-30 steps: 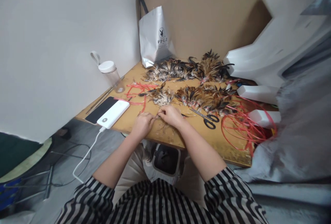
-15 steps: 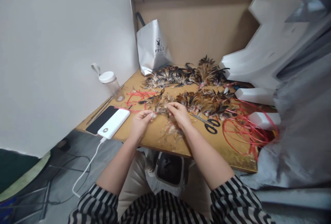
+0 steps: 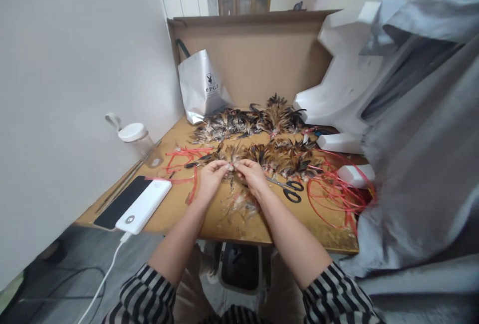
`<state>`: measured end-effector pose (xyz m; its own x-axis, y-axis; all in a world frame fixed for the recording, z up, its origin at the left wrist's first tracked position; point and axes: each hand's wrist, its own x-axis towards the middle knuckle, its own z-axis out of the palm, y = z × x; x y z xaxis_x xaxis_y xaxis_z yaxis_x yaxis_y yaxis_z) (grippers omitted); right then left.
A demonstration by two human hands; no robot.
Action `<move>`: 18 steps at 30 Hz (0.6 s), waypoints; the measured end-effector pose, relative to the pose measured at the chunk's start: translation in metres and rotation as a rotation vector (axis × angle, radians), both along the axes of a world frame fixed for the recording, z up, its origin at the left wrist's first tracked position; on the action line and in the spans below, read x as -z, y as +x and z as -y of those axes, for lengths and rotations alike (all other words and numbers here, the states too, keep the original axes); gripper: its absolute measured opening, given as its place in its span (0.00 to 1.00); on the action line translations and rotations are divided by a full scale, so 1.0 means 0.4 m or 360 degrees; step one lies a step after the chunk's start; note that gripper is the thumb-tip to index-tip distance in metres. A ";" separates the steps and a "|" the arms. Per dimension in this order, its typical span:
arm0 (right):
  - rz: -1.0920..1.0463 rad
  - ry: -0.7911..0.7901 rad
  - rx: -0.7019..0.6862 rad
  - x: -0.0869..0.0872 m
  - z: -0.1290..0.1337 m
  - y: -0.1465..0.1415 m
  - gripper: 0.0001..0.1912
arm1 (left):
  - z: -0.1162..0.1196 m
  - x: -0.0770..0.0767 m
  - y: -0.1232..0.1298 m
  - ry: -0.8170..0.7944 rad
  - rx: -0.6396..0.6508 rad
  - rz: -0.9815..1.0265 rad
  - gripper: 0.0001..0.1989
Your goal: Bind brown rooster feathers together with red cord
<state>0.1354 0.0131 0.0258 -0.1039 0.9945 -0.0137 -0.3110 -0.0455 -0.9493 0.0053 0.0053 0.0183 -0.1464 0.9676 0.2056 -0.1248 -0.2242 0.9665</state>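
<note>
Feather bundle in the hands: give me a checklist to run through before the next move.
1. Both hands on the bundle: ok, left hand and right hand pinch at its base.
2. Base bound tight: cannot tell, the fingertips cover it.
3. Scissors free of the hands: ok, they lie on the table to the right of the right hand.
4. Red strips at the far right untangled: not ok, they lie in a jumble of loops.
5. Table below the hands free of scraps: not ok, loose feather bits lie there.
</note>
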 end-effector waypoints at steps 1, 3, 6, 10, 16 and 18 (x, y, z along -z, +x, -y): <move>0.0013 -0.0003 0.0025 0.001 -0.003 0.002 0.12 | -0.006 -0.002 0.003 0.0006 0.0014 -0.0014 0.12; 0.0036 0.0019 0.0072 0.002 -0.009 0.007 0.11 | -0.016 -0.010 0.011 0.0006 0.0055 -0.0026 0.12; 0.0055 0.0079 0.0139 -0.001 -0.017 0.013 0.10 | -0.029 -0.029 0.024 -0.0034 0.0134 -0.0015 0.13; 0.0136 0.0226 0.0306 -0.008 -0.023 0.020 0.08 | -0.039 -0.047 0.043 -0.0073 0.0190 -0.0015 0.14; 0.0362 0.0378 0.0434 -0.004 -0.033 0.030 0.07 | -0.046 -0.030 0.058 -0.0140 0.0140 0.0070 0.13; 0.0376 0.0365 0.0434 -0.004 -0.035 0.031 0.07 | -0.046 -0.023 0.057 -0.0144 0.0117 0.0084 0.13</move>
<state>0.1480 0.0273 0.0275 0.1427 0.9651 0.2195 -0.0551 0.2291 -0.9718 0.0281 0.0238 0.0274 -0.0825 0.9904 0.1107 -0.1887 -0.1245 0.9741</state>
